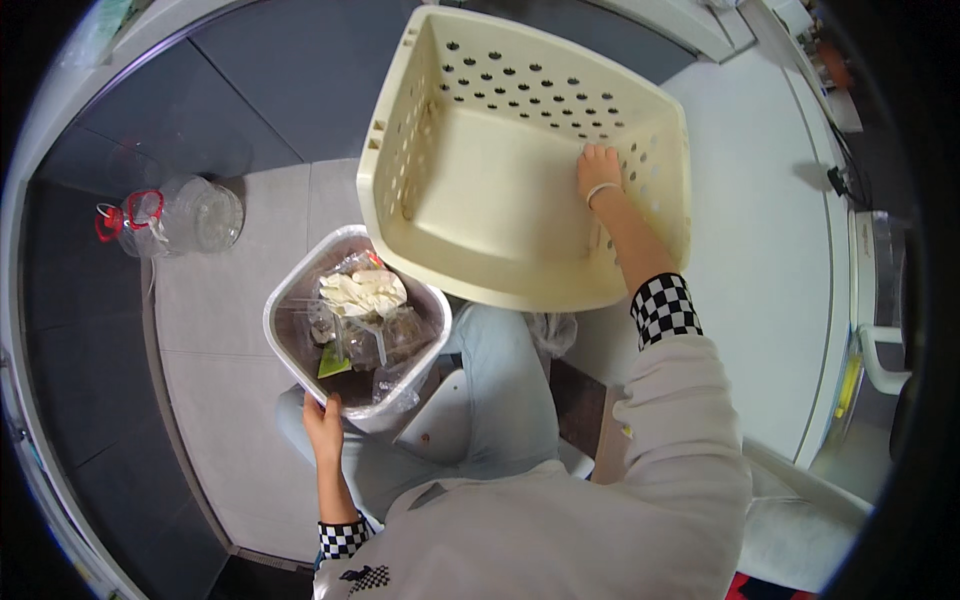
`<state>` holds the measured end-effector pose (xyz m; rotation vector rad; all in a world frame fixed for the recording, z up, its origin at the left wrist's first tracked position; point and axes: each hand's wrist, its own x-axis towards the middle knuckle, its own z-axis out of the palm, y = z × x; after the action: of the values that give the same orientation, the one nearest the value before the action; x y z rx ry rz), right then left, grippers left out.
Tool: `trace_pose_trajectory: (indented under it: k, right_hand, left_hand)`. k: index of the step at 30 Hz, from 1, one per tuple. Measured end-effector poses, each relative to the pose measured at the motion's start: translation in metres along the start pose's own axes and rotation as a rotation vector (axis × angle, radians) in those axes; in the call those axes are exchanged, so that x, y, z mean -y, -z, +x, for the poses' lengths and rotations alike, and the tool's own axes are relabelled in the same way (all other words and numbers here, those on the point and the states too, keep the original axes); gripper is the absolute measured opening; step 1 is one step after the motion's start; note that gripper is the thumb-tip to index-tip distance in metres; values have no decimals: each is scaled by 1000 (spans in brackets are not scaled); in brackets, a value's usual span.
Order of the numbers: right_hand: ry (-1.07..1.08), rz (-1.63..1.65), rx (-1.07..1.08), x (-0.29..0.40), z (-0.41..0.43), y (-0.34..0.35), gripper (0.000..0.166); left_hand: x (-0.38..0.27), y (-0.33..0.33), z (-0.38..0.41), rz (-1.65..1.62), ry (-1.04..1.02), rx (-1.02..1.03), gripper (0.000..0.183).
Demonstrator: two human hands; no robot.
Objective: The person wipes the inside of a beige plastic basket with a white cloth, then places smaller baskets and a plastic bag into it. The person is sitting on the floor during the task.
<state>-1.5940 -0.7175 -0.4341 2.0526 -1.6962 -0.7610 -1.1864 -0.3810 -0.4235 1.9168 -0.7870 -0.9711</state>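
Observation:
A cream plastic basket (495, 187) with rows of round holes in its walls is before me, its inside facing up at me. My right hand (600, 169) reaches inside it, fingers at the lower edge of the perforated far wall near the right corner. Whether those fingers pinch anything is hidden from me. With my left hand (324, 427) I grip the near rim of a waste bin (281, 300) lined with a clear bag. Crumpled pale paper or tissue (364, 292), plastic wrappers (397, 334) and a green piece (332, 364) lie in the bin. Part of the basket overlaps the bin's far rim.
A large clear bottle (187, 217) with a red cap and handle lies on the grey tiled floor (247, 300) at left. Dark panels (247, 82) border the floor. A white surface (757, 225) runs along the right, with a black plug (838, 180) near its edge.

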Motion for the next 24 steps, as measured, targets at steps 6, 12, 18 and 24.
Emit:
trace_pose_trajectory:
  k: [6,12,18,24]
  right_hand:
    - [203,-186,166,19,-58,16,24]
    - [455,-80,89,16,-92,30,19]
    - [523,-5,118,21,-104,34,17]
    - [443,-37,257,40,-104,56,16]
  left_hand:
    - [-3,0,1,7,48,16,17]
    - [-12,1,1,-15,42,63,17]
    - [3,3,4,-30,-10,71,17]
    - [0,4,2,-43,-26,57,17]
